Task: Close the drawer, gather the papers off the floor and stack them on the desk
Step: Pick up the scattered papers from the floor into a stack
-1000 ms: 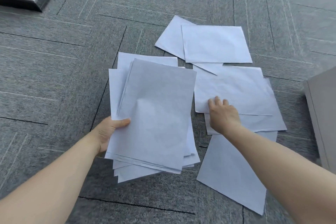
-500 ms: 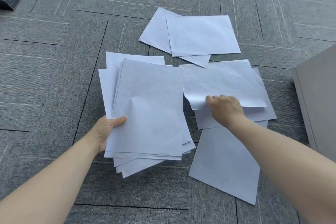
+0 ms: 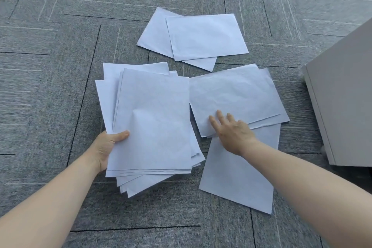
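— White sheets everywhere. Her left hand (image 3: pixel 106 147) pinches the gathered stack (image 3: pixel 153 125) by its edge; the right hand (image 3: pixel 231 131) lies flat, fingers spread, on the nearest loose sheet (image 3: pixel 233 94).
— She should slide it toward the stack, then lift a corner.
— How many remain?
— Two far sheets (image 3: pixel 205 36); about four by her right hand on the carpet (image 3: pixel 50 86).

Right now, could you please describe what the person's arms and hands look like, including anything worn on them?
Both forearms are bare up to the frame's lower edge: no sleeves or cuffs show. The left hand and the right hand wear no gloves, and no rings, watch or bracelet can be seen on the fingers or wrists. The nails look short and unpainted. No marks or bandages are visible.
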A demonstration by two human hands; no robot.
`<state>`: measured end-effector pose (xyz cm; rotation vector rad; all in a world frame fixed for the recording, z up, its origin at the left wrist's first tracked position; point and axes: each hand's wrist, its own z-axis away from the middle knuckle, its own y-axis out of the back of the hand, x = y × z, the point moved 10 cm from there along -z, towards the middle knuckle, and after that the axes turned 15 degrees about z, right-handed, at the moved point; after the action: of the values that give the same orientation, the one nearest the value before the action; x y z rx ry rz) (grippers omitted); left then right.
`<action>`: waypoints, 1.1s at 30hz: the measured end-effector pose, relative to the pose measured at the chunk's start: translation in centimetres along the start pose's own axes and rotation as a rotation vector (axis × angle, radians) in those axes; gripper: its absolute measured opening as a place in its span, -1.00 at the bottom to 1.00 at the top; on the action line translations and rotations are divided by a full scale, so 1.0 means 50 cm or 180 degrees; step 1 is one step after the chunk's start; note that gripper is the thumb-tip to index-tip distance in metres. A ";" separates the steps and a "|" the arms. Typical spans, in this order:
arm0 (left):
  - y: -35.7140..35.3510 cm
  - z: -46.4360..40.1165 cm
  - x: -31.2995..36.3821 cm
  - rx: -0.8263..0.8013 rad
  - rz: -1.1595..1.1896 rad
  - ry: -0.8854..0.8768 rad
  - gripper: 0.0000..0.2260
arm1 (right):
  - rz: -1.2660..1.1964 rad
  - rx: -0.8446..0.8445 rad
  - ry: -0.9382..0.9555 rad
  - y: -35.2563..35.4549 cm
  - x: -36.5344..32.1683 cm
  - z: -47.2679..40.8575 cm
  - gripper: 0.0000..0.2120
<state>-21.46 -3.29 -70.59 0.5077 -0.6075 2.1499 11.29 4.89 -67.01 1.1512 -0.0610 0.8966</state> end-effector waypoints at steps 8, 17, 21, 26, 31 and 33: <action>0.014 0.012 0.007 0.0046 -0.0015 -0.0041 -0.74 | -0.0416 0.0139 -0.0401 0.033 0.036 -0.016 -0.63; 0.031 0.013 0.023 -0.0061 -0.0011 -0.0042 -0.80 | -0.1298 0.0969 -0.0003 0.044 0.089 0.105 -0.68; 0.024 0.016 0.030 -0.0245 -0.0010 0.0054 -0.76 | -0.1321 0.1228 0.0391 0.011 0.062 0.185 -0.58; -0.021 0.028 0.008 -0.0532 -0.0030 0.0324 -0.78 | -0.1142 0.1492 0.0739 -0.009 0.039 0.251 -0.68; -0.093 0.054 -0.017 -0.1144 -0.0044 0.0576 -0.47 | -0.1075 0.1385 0.0813 -0.046 0.035 0.279 -0.62; -0.108 0.058 -0.026 -0.1179 -0.0070 0.0658 -0.36 | -0.1027 0.1260 0.0759 -0.072 0.041 0.293 -0.58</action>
<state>-15.93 -2.82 -67.65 0.0892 -0.8528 1.9746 20.65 -6.11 -62.24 1.3616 0.5039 0.7674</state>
